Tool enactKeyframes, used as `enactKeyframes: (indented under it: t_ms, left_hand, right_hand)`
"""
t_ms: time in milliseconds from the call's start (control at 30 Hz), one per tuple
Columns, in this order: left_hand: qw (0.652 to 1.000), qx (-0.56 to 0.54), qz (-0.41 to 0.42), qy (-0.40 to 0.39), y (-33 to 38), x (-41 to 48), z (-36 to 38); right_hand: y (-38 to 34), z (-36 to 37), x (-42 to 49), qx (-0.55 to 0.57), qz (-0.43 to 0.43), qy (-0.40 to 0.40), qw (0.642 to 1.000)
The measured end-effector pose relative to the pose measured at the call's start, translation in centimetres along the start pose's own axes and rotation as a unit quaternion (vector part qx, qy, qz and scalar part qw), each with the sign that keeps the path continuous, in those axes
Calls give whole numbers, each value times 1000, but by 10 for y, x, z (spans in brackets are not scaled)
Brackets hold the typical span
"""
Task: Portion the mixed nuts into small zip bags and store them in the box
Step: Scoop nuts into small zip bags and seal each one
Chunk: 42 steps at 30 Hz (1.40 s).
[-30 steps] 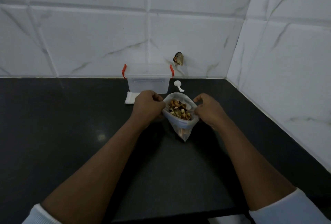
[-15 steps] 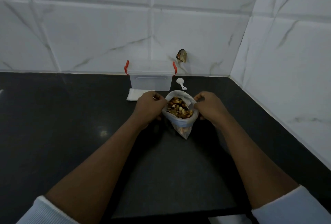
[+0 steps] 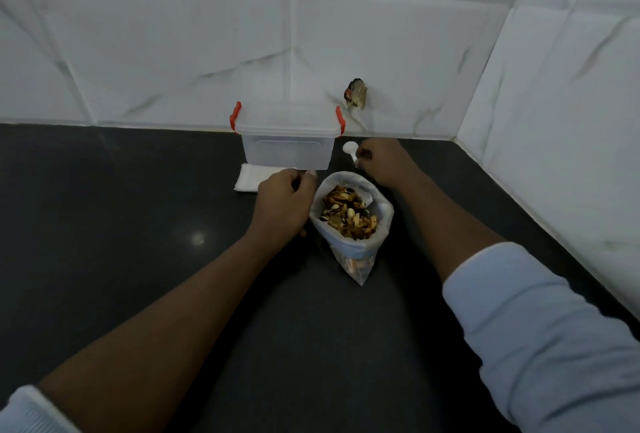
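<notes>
Early stage, by the look of it: no portion is bagged yet. The big nut bag [image 3: 356, 249] stands open on the black counter [image 3: 138, 259] mid-view, rim rolled down, w/ mixed nuts [image 3: 348, 214] heaped at the mouth. R hand [image 3: 381, 164] is at approx. 1 o'clock from the bag, fingers curled down on the handle of the white scoop [image 3: 349, 148]. That reads as a pinch on the handle, w/ the bowl end poking out toward the hand's 10 o'clock, low at the counter. L hand [image 3: 282, 204] sits at 9 o'clock of the bag, just beside its rim, fingers curled & thumb up. Can't tell whether it nips the plastic or holds nothing. The storage box [image 3: 287, 152] stands at 11 o'clock of the bag, back near the tiled wall [image 3: 173, 34], lid [image 3: 287, 121] on, red latches [image 3: 235, 115] at both ends. Nothing shows through its cloudy side. A flat white stack [image 3: 247, 178] lies at 10 o'clock, touching the box's front-left corner. Prob. the small zip bags, but too blurred to be sure. Done so far, I'd judge: setup only, w/ the nut bag open & the scoop in reach. Left: nearly everything, i.e. open a small bag, scoop nuts in, zip it, repeat, then unlatch the box, load the bags & close it.
</notes>
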<state>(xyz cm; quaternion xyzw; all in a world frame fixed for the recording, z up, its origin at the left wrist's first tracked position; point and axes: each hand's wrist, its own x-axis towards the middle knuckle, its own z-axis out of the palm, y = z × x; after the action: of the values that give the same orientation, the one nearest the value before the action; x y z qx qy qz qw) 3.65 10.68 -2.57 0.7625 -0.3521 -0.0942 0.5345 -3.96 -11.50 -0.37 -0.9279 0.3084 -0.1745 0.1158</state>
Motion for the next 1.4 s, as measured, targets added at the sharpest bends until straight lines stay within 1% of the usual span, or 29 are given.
enactKeyframes:
  t_ms: [100,200,267,367,433,533,600,667,700,767,867,1000,1100,1267,1400]
  left_hand:
    - [1000,-14,0,6,-2,5,2]
    - [1000,0,7,8,-3,10,5]
    - [1000,10,12,7,-5,13,7]
    - [1000,20,20,3,-8,15,8]
    - [1000,15,20,-1,-8,15,8]
    - [1000,7,21,-8,-7,15,8]
    - [1000,2,19,-13,-6,14,6]
    - [999,4,21,-29,-6,13,5]
    - [999,3,21,-39,-6,13,4]
    - [998,-4,17,-55,-6,11,2]
    - [996,-15,19,-85,-5,9,-2]
    - [991,-16,35,-131,-3,5,-1]
    - [989,-48,28,-139,0,3,3]
    - [989,-68,13,-132,2,1,3]
    - [990,-61,10,-124,3,0,3]
  right_hand:
    - [0,12,17,-41,-14,-34,998]
    - [-1,15,25,-95,-8,-41,995]
    - [0,11,22,-100,-7,-25,995]
    - [6,-4,11,-50,32,54,997]
    - [7,-21,-2,-5,44,88,995]
    - [-3,-52,-37,77,6,131,988]
    - [-13,-67,-65,130,-45,113,984]
    - [-19,-75,-87,160,-93,70,980]
    - [-20,-76,-94,154,-111,50,981]
    - [-20,-73,-99,102,-139,23,985]
    - [-15,-62,-92,22,-170,16,985]
    - [-9,-52,-84,-65,-177,5,982]
    - [-10,-51,-84,-83,-163,-7,983]
    - [-15,-52,-90,-23,-148,-22,988]
    - [-13,-47,-89,43,-97,-7,994]
